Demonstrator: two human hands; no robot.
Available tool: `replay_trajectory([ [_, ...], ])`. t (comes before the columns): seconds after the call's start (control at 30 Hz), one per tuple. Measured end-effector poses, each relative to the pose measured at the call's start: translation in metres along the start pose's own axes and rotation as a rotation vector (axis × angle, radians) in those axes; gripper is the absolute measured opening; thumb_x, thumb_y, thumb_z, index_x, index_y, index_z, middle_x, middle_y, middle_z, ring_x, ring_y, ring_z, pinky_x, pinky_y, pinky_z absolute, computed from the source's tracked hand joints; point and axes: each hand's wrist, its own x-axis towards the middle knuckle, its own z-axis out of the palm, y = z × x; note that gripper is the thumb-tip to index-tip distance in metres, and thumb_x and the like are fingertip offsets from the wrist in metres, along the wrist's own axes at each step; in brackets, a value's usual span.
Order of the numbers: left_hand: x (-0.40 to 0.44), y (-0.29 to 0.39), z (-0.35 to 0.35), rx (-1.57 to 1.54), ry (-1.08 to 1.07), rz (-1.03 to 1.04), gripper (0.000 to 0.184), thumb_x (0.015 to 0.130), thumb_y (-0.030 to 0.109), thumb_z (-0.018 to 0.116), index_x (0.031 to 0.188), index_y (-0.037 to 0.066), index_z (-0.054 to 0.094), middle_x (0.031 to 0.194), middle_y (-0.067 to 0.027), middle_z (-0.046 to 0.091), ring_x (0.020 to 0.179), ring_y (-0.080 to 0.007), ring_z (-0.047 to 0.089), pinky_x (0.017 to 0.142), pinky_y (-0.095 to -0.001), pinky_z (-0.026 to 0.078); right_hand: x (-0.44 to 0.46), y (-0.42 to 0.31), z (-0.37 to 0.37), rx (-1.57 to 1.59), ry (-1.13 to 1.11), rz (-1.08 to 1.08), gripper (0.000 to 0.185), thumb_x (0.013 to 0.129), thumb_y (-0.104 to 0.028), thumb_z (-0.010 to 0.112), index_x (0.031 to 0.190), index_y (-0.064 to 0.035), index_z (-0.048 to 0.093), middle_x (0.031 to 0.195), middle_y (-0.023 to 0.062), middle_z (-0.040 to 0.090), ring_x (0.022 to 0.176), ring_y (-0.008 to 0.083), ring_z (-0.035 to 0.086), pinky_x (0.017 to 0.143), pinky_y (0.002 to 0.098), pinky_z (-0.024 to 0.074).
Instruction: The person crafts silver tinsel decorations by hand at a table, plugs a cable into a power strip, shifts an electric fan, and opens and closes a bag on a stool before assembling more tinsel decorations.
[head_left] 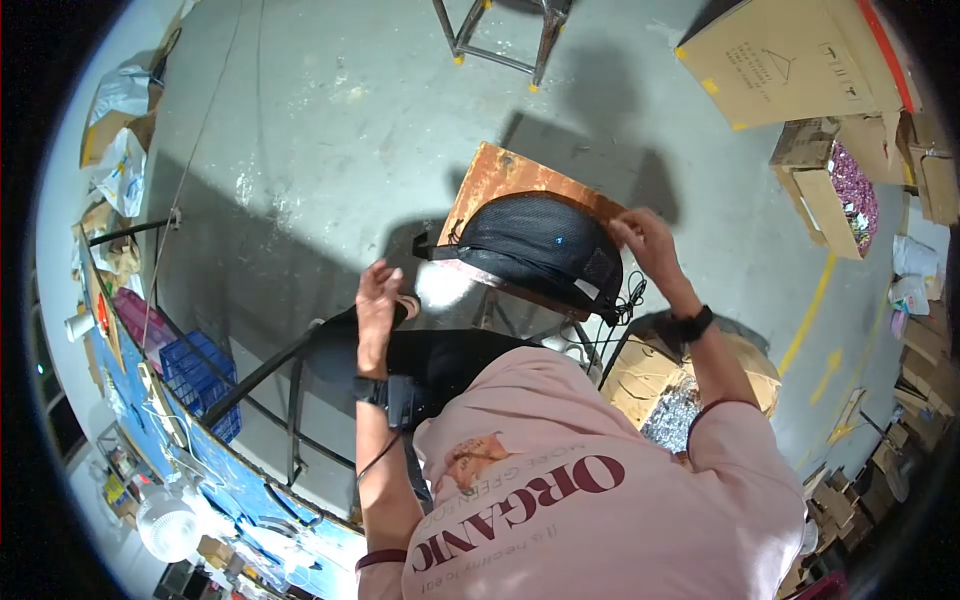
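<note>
A black mesh bag (535, 240) with a rounded top lies on a worn orange-brown board (484, 178) in front of me. A black strap (437, 249) sticks out from its left end, and a bundle of thin black cord (628, 300) hangs off its right end. To the left of the bag, clear of the strap, my left hand (378, 288) is raised with its fingers loosely bent and apart, nothing seen in it. My right hand (648, 242) is at the bag's upper right edge, fingers bent and apart; whether they touch the bag is hard to tell.
An open cardboard box (655, 375) with silvery contents stands beside my right arm. Metal bars (270, 365) and a blue crate (200, 370) are at the left. A large carton (790, 65) and a box of purple glittery material (820, 195) stand at the right; a metal-framed stool (500, 60) is ahead.
</note>
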Motion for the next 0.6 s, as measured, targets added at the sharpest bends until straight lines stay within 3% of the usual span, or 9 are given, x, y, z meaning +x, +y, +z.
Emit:
replay_trajectory([
  [0.17, -0.037, -0.009, -0.03, 0.07, -0.045, -0.005, 0.024, 0.089, 0.01, 0.059, 0.111, 0.0, 0.057, 0.097, -0.004, 0.061, 0.089, -0.0108, 0.055, 0.081, -0.0241, 0.044, 0.067, 0.044, 0.033, -0.258, 0.071, -0.156, 0.038, 0.084, -0.038, 0.061, 0.103, -0.005, 0.064, 0.094, 0.0151, 0.064, 0.092, 0.0291, 0.06, 0.079, 0.0374, 0.046],
  [0.23, -0.049, -0.006, -0.026, 0.034, -0.066, -0.004, 0.016, 0.09, 0.009, 0.059, 0.103, 0.0, 0.06, 0.094, 0.0001, 0.06, 0.088, -0.009, 0.053, 0.083, -0.0232, 0.042, 0.089, 0.055, 0.047, -0.06, -0.242, -0.052, 0.047, 0.086, -0.041, 0.058, 0.113, -0.0025, 0.06, 0.105, 0.0182, 0.063, 0.097, 0.0307, 0.06, 0.084, 0.037, 0.0452],
  [0.27, -0.049, -0.011, -0.028, 0.028, -0.063, -0.004, 0.016, 0.09, 0.009, 0.059, 0.103, 0.0, 0.06, 0.094, 0.0001, 0.06, 0.088, -0.009, 0.053, 0.083, -0.0232, 0.042, 0.091, 0.045, 0.049, -0.064, -0.244, -0.056, 0.047, 0.086, -0.041, 0.058, 0.113, -0.0025, 0.06, 0.105, 0.0182, 0.063, 0.097, 0.0307, 0.06, 0.084, 0.037, 0.0452],
  [0.33, -0.047, -0.032, -0.031, 0.074, -0.067, 0.027, 0.02, 0.089, 0.008, 0.059, 0.107, 0.001, 0.058, 0.095, -0.0052, 0.062, 0.089, -0.0119, 0.056, 0.082, -0.0249, 0.045, 0.095, 0.005, 0.05, 0.034, -0.454, 0.144, 0.054, 0.087, -0.045, 0.055, 0.115, 0.0012, 0.058, 0.106, 0.0163, 0.064, 0.094, 0.0253, 0.061, 0.082, 0.0341, 0.0455],
  [0.37, -0.047, -0.04, -0.033, 0.087, -0.067, 0.043, 0.019, 0.088, 0.006, 0.058, 0.106, 0.0, 0.058, 0.095, -0.0054, 0.062, 0.088, -0.0119, 0.056, 0.082, -0.0244, 0.045, 0.096, -0.011, 0.051, 0.029, -0.467, 0.136, 0.054, 0.087, -0.045, 0.055, 0.115, 0.0012, 0.058, 0.106, 0.0163, 0.064, 0.094, 0.0253, 0.061, 0.082, 0.0341, 0.0455],
  [0.43, -0.05, -0.039, -0.033, 0.085, -0.05, 0.047, 0.018, 0.089, 0.006, 0.058, 0.106, 0.0, 0.058, 0.095, -0.0054, 0.062, 0.088, -0.0119, 0.056, 0.082, -0.0245, 0.045, 0.097, -0.033, 0.056, 0.395, -0.523, 0.407, 0.059, 0.087, -0.049, 0.054, 0.113, 0.0031, 0.06, 0.101, 0.0114, 0.064, 0.088, 0.0179, 0.059, 0.078, 0.0299, 0.0456],
  [0.6, -0.059, -0.033, -0.033, 0.146, 0.029, 0.053, 0.017, 0.089, 0.007, 0.059, 0.105, 0.001, 0.059, 0.094, -0.0045, 0.063, 0.086, -0.0114, 0.056, 0.081, -0.0249, 0.045, 0.106, -0.004, 0.071, 0.413, -0.601, 0.431, 0.063, 0.086, -0.052, 0.055, 0.113, 0.0048, 0.059, 0.097, 0.0073, 0.062, 0.082, 0.0131, 0.057, 0.072, 0.027, 0.046],
])
